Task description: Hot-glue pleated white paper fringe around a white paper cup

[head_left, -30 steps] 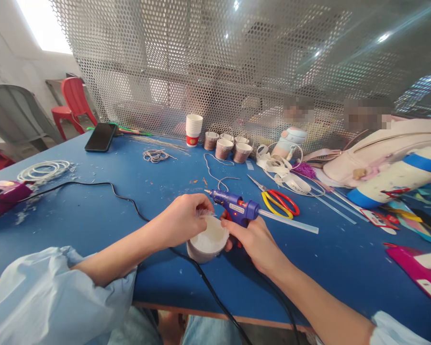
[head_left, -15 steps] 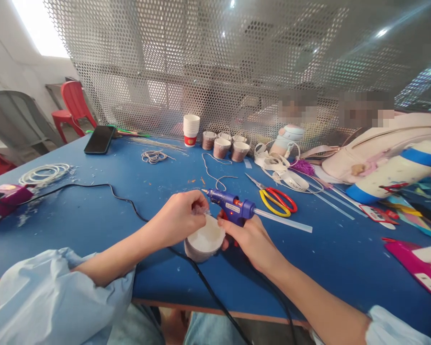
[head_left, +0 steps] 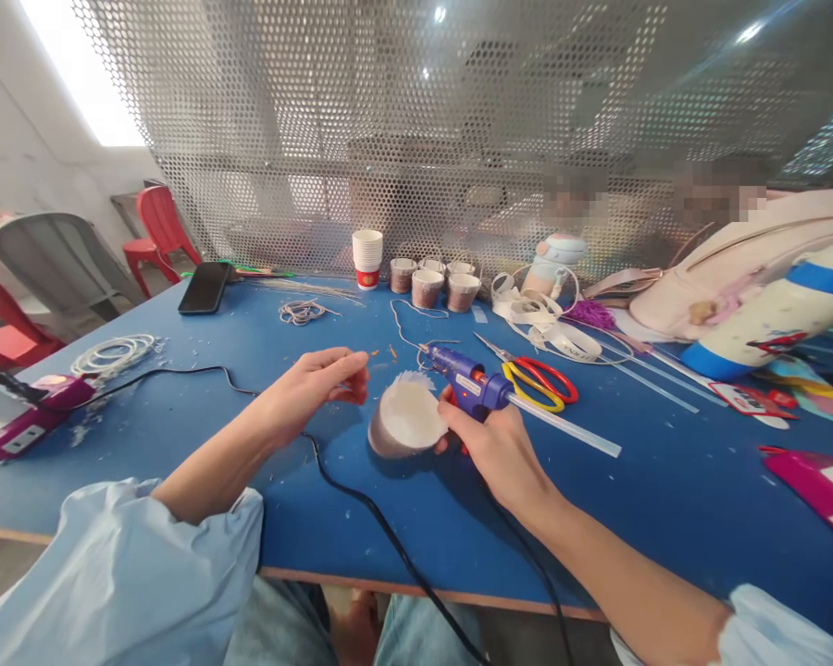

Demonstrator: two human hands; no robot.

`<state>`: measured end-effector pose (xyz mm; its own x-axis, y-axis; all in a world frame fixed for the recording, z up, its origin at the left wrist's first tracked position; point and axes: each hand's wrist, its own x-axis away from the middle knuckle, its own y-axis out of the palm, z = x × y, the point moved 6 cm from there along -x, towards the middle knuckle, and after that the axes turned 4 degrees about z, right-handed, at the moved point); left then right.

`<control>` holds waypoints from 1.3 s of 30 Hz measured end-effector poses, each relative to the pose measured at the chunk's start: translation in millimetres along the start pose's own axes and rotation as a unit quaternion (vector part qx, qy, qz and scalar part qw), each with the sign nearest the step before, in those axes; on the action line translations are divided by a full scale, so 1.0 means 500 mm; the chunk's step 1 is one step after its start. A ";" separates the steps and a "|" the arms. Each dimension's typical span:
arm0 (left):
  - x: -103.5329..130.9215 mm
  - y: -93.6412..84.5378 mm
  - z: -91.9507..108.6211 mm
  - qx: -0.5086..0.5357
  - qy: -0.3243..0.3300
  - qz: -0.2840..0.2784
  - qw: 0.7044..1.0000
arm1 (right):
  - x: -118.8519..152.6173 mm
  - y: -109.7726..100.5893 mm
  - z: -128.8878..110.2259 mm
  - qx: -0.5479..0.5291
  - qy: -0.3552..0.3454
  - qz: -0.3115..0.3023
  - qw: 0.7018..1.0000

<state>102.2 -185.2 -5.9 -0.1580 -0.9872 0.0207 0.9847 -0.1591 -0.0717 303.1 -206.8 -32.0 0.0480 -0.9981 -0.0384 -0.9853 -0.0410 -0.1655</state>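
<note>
My right hand (head_left: pixel 506 453) grips a blue hot glue gun (head_left: pixel 468 379), with a clear glue stick (head_left: pixel 569 425) jutting from its back. Thumb and fingertips of that hand also pinch the edge of a small cup (head_left: pixel 395 430). The cup is white inside and brownish outside, has a ragged rim with clear wisps, and tilts on the table. Left of the cup, apart from it, my left hand (head_left: pixel 326 384) hovers with fingers curled and thumb pressed against them; whatever they hold, if anything, is too small to make out.
Scissors (head_left: pixel 538 379) lie right of the glue gun. Several brown cups (head_left: pixel 427 289) and a paper cup stack (head_left: pixel 367 259) stand by the perforated metal screen. A black cable (head_left: pixel 361 499) crosses the blue table. A phone (head_left: pixel 205 288) and power strip (head_left: pixel 42 416) are at left.
My left hand has moved left, away from the cup's rim. The cup has tipped over more, held by my right hand, which keeps hold of the glue gun.
</note>
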 end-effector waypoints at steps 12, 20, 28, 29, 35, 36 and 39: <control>0.000 0.091 -0.061 -0.109 0.067 -0.052 0.990 | -0.031 0.003 0.015 0.011 -0.055 -0.012 0.998; -0.007 0.092 -0.066 -0.100 0.072 -0.029 0.992 | -0.098 -0.080 0.023 0.250 -0.058 0.109 0.960; 0.012 0.091 -0.064 -0.076 0.073 -0.066 0.992 | -0.125 -0.091 0.035 0.353 -0.053 0.074 0.931; 0.014 0.091 -0.062 -0.069 0.075 -0.071 0.992 | -0.119 -0.095 0.029 0.359 -0.058 0.073 0.929; 0.021 0.091 -0.051 -0.037 0.084 -0.115 0.989 | -0.068 -0.164 -0.013 0.383 -0.064 0.070 0.919; 0.022 0.092 -0.051 -0.029 0.081 -0.125 0.988 | -0.059 -0.168 -0.020 0.361 -0.067 0.045 0.929; 0.027 0.096 -0.051 -0.003 0.077 -0.149 0.986 | -0.039 -0.155 -0.055 0.225 -0.094 -0.029 0.969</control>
<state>145.3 -206.5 -34.4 -0.4505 -0.8859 -0.1106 0.8922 -0.4423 -0.0915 373.9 -185.4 8.5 0.1711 -0.9670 -0.1889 -0.8114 -0.0296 -0.5837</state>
